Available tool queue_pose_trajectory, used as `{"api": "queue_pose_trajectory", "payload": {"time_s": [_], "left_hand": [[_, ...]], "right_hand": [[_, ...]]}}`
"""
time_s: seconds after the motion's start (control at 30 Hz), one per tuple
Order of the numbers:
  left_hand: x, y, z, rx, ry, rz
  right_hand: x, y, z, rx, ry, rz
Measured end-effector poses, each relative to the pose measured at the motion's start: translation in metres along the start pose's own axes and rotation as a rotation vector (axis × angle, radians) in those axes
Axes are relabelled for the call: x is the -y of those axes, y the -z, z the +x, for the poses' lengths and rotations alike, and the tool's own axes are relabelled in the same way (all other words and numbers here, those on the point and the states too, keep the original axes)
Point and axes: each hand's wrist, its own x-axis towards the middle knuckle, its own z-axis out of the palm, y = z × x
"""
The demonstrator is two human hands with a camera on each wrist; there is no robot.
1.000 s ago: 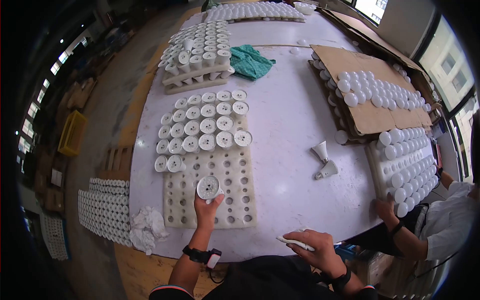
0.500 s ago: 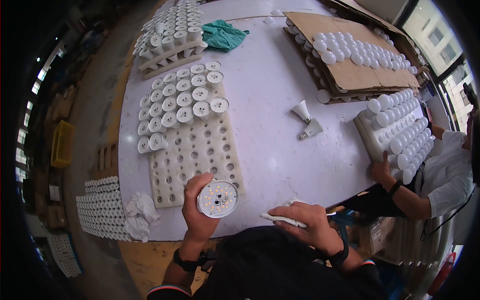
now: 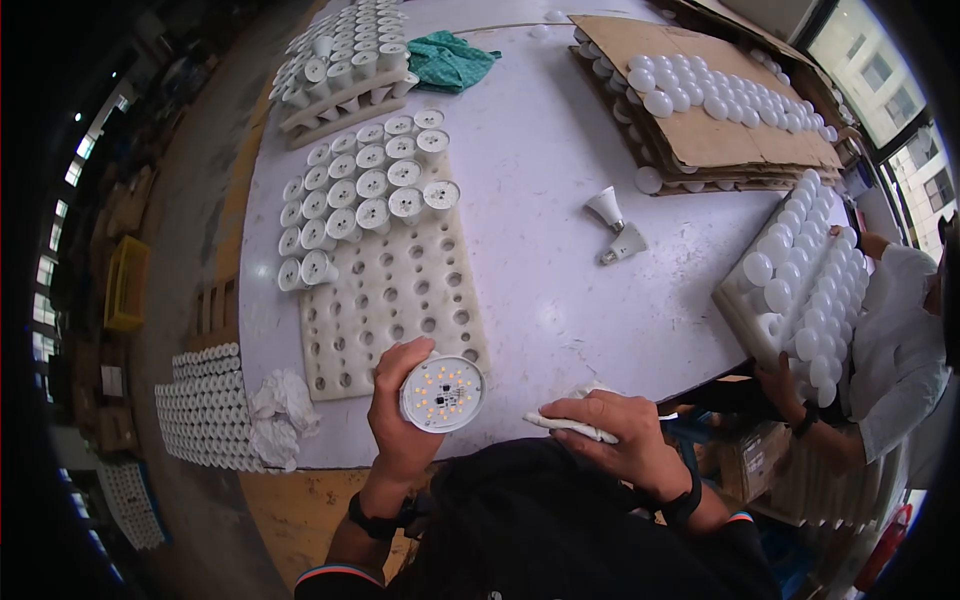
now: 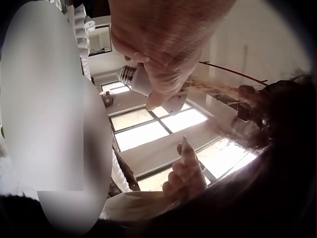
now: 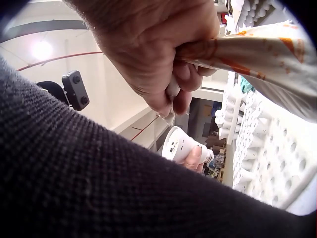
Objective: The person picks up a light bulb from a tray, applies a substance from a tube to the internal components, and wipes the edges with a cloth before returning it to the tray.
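Observation:
In the head view, my left hand (image 3: 400,415) grips an LED bulb base (image 3: 443,394) near the front table edge. Its round board of small yellow LEDs faces up toward the head camera, with no dome over it. The right wrist view shows its white cone (image 5: 181,144) and screw cap from the side. My right hand (image 3: 640,440), to the right of it, squeezes a soft white bag (image 3: 575,428) that narrows to a tip pointing toward the bulb base. Orange marks show on this bag in the right wrist view. A gap separates tip and board.
A holed foam tray (image 3: 385,345) lies ahead, its far half filled with upright bulb bases (image 3: 372,183). Two loose bulb bases (image 3: 605,207) lie mid-table. Cardboard (image 3: 740,130) with white domes sits back right. Another person (image 3: 890,350) handles a dome tray (image 3: 745,300) at right.
My left hand has brought the bulb base from over the tray toward my body and turned its board to the camera. The view has shifted. At right, the other person's tray has tilted.

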Motion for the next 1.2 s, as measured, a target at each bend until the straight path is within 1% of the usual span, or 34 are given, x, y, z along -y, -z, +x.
{"api": "queue_pose_trajectory", "payload": {"time_s": [0.23,0.3,0.4,0.53,0.6,0.63,0.7,0.73,0.8,0.83,0.87,0.93,1.0,1.07,1.1,1.13,1.2], "left_hand": [[-0.002,0.002,-0.003,0.002,0.041,-0.007],[-0.001,0.003,-0.003,-0.004,-0.001,0.032],[-0.002,0.005,-0.002,0.002,-0.015,0.074],[-0.003,0.009,-0.002,0.021,0.000,0.117],[-0.006,0.010,-0.004,0.047,0.180,0.026],[-0.004,0.011,-0.005,0.043,0.180,0.028],[0.001,0.015,-0.006,0.213,0.427,-0.387],[0.001,0.020,-0.007,0.210,0.423,-0.387],[0.000,0.029,-0.009,0.421,0.966,-1.066],[0.000,0.029,-0.009,0.447,0.950,-1.200],[-0.002,0.029,-0.006,0.452,0.944,-1.202],[-0.012,0.033,0.002,0.419,1.166,-1.498],[-0.020,0.032,0.003,0.394,1.147,-1.500],[-0.024,0.030,0.004,0.451,1.028,-1.409],[-0.024,0.028,0.003,0.450,1.020,-1.473],[-0.019,0.028,0.001,0.449,1.023,-1.475],[-0.010,0.027,-0.004,0.453,1.232,-1.576]], "right_hand": [[-0.001,-0.004,0.005,-0.015,0.026,0.004],[-0.001,-0.004,0.006,-0.006,0.022,0.010],[0.001,-0.005,0.010,-0.006,0.037,0.007],[0.002,-0.008,0.016,-0.003,0.029,0.004],[0.002,-0.011,0.020,-0.049,0.047,0.041],[0.002,-0.012,0.023,-0.046,0.051,0.041],[0.003,-0.013,0.029,-0.036,0.092,0.018],[0.004,-0.012,0.032,-0.037,0.096,0.017],[0.006,-0.012,0.039,-0.025,0.153,-0.042],[0.007,-0.012,0.042,-0.030,0.156,-0.046],[0.008,-0.013,0.046,-0.049,0.187,-0.061],[0.012,-0.013,0.050,-0.072,0.216,-0.081],[0.016,-0.012,0.053,-0.079,0.251,-0.149],[0.019,-0.013,0.056,-0.093,0.279,-0.187],[0.019,-0.013,0.057,-0.106,0.307,-0.223],[0.020,-0.013,0.058,-0.104,0.304,-0.223],[0.019,-0.012,0.059,-0.068,0.352,-0.273]]}}
